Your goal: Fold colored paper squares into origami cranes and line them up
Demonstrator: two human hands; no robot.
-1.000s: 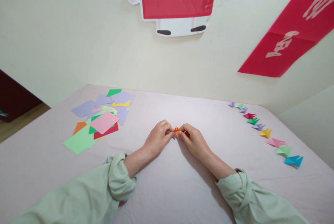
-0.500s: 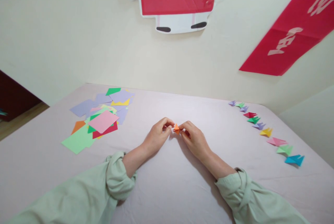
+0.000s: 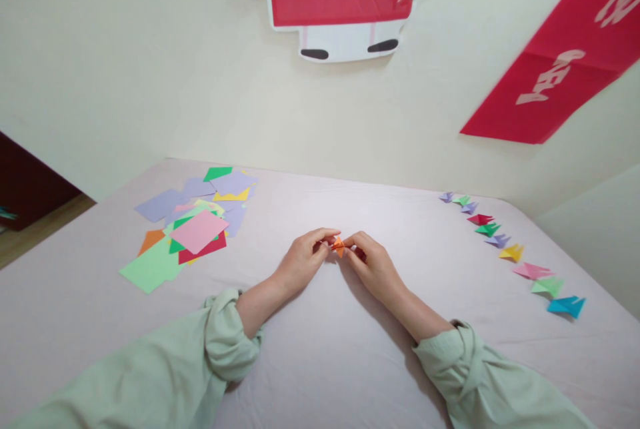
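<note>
A small folded orange origami figure [image 3: 339,247] with pointed corners is held between my two hands, just above the middle of the table. My left hand [image 3: 306,256] pinches its left tip between thumb and fingers. From the other side, my right hand [image 3: 373,262] grips the right end with thumb and forefinger. The fingers cover both ends of the paper, so only its centre shows.
Loose coloured paper sheets [image 3: 200,231] lie in an overlapping pile on the left of the pale tablecloth [image 3: 320,375]. Several folded paper figures, among them a blue one [image 3: 567,307], form a slanting row along the right edge. A wall [image 3: 320,122] rises behind.
My left fingers have closed in on the orange figure's left tip, with the forefinger reaching further over it. The figure has turned slightly; my right hand has barely moved.
</note>
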